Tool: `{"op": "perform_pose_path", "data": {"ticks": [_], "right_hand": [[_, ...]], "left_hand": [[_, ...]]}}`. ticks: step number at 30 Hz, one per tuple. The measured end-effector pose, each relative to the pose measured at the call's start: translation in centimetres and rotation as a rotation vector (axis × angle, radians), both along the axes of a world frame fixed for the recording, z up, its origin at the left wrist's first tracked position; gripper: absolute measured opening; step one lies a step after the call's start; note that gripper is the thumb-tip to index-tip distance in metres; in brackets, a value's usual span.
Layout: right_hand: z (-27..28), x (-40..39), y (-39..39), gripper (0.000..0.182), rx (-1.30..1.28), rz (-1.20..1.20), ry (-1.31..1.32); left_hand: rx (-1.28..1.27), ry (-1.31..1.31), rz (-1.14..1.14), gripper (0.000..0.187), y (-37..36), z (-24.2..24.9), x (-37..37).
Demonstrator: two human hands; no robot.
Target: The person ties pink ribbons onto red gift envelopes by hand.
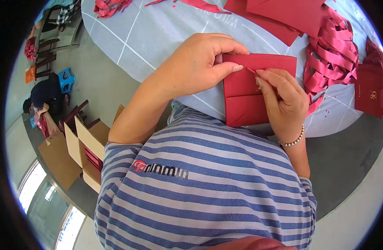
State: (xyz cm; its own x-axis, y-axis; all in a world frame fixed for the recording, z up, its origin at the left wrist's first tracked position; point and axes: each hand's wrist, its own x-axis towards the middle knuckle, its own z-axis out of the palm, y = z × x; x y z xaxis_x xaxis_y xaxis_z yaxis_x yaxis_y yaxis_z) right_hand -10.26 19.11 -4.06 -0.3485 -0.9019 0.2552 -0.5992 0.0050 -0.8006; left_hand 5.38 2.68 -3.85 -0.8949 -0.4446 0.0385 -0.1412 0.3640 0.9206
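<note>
A dark red paper bag (246, 109) lies flat in front of me on the cloth-covered table, a crease running across its lower part. My left hand (214, 58) grips its upper left edge, the thumb on the near face and the fingers around the top. Over the bag's upper middle, my right hand (285, 91) is closed, thumb and forefinger pinching the tip of a thin red ribbon (251, 71) against the face. Whether the ribbon passes through a hole is hidden by the fingers.
A heap of red ribbons (331, 52) lies right of the bag. Red bags (279, 16) are stacked behind it, with another bag (369, 89) far right. The pale checked tablecloth (129, 35) ends near my body. On the left are an open carton (89, 141), a blue stool (66, 79) and a bent-over person (45, 91).
</note>
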Motion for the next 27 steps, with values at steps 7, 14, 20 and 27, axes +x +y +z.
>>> {"op": "perform_pose_path", "data": {"ticks": [7, 14, 20, 27], "right_hand": [[0.2, 0.2, -0.8, 0.011, 0.015, -0.040, 0.029], [0.0, 0.4, -1.6, 0.010, -0.027, -0.016, 0.083], [-0.3, 0.6, -1.9, 0.009, -0.054, 0.006, 0.082], [-0.2, 0.5, -1.8, 0.008, -0.028, 0.025, 0.087]], "left_hand": [[-0.042, -0.003, 0.000, 0.027, 0.2, -0.1, 0.1], [-0.074, 0.002, 0.038, 0.028, 0.7, 0.4, 0.1], [-0.065, -0.004, 0.052, 0.028, 0.5, 0.6, 0.0], [-0.072, 0.015, 0.051, 0.028, 0.6, -0.1, 0.1]]}}
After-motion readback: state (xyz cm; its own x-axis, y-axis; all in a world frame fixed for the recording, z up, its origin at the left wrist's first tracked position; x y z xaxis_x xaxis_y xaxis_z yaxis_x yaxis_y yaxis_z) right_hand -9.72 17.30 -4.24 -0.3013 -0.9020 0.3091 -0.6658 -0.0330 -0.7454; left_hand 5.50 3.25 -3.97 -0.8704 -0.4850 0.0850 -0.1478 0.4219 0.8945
